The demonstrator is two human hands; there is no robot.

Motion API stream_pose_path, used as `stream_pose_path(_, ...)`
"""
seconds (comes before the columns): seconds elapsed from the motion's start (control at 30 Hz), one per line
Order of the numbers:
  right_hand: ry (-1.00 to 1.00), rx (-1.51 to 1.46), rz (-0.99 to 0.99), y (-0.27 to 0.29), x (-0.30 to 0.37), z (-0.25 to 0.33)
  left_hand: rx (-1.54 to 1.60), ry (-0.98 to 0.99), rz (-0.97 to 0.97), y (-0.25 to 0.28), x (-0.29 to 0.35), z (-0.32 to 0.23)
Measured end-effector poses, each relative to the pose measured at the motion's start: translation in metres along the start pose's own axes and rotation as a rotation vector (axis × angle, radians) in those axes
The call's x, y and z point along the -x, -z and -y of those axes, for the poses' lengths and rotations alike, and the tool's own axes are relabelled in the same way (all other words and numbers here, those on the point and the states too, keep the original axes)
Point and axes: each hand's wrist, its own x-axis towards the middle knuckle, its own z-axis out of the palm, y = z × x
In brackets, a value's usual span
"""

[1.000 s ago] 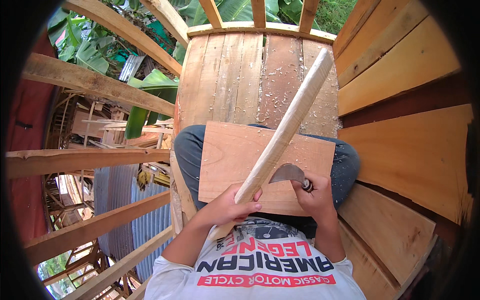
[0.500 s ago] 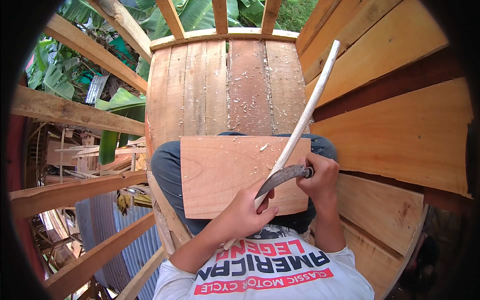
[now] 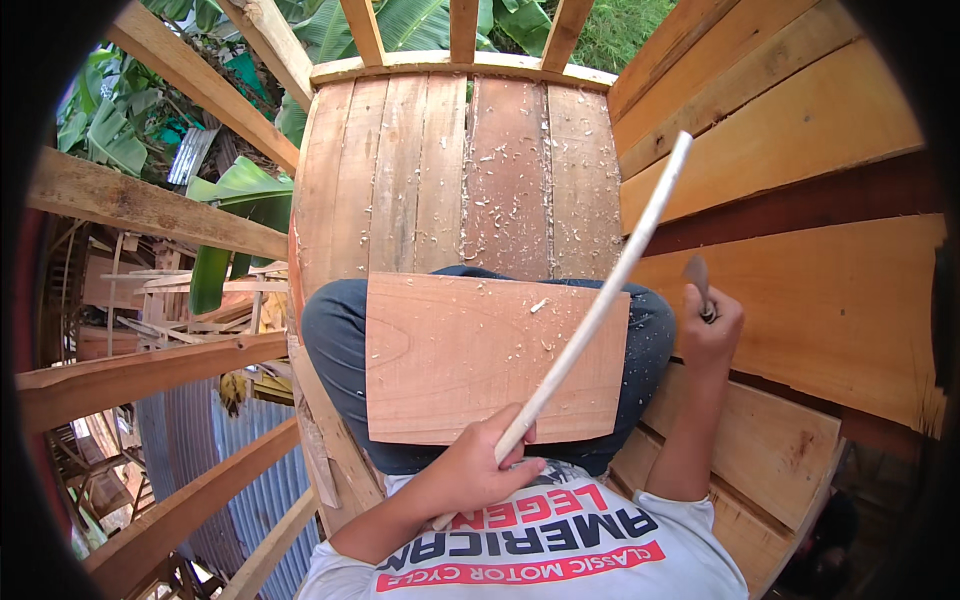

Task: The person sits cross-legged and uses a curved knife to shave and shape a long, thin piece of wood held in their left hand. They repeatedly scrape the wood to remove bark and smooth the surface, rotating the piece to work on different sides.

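A long, pale, peeled stick (image 3: 612, 285) slants up and to the right across my lap. My left hand (image 3: 487, 455) is wrapped round it near its lower end, which runs back against my shirt. Out to the right, my right hand (image 3: 712, 325) grips a knife (image 3: 697, 272) with a dark metal blade. The blade points upward, apart from the stick; most of the handle is hidden in my fist. Across my legs lies a flat wooden board (image 3: 450, 350) with a few shavings on it, partly under the stick.
Shavings are scattered over the plank floor (image 3: 510, 190) in front of my crossed legs. A wall of wooden boards (image 3: 800, 290) stands close on the right. Open wooden rails (image 3: 150, 380) run along the left, with corrugated metal sheets (image 3: 255, 470) and banana leaves beyond.
My right hand has swung up and right with the knife, which has left the stick. The stick's upper end has dropped somewhat, and my left hand still holds it.
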Motion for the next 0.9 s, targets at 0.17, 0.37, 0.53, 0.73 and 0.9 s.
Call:
stream_pose_path(0.17, 0.275, 0.073, 0.261, -0.04, 0.045, 0.039, 0.068, -0.095, -0.162, 0.02, -0.01, 0.002)
stream_pose_path(0.37, 0.287, 0.083, 0.144, -0.046, 0.04, 0.034, -0.084, -0.121, -0.065, 0.004, -0.014, -0.012)
stream_pose_path(0.53, 0.285, 0.177, 0.063, -0.036, 0.027, 0.027, -0.121, -0.112, -0.081, -0.008, -0.017, -0.016)
stream_pose_path(0.73, 0.021, 0.07, -0.108, -0.029, 0.0, -0.009, -0.107, -0.012, 0.011, -0.01, -0.003, -0.02)
stream_pose_path(0.9, 0.046, -0.065, 0.047, -0.016, 0.01, -0.005, 0.077, 0.017, 0.015, -0.006, 0.007, -0.001)
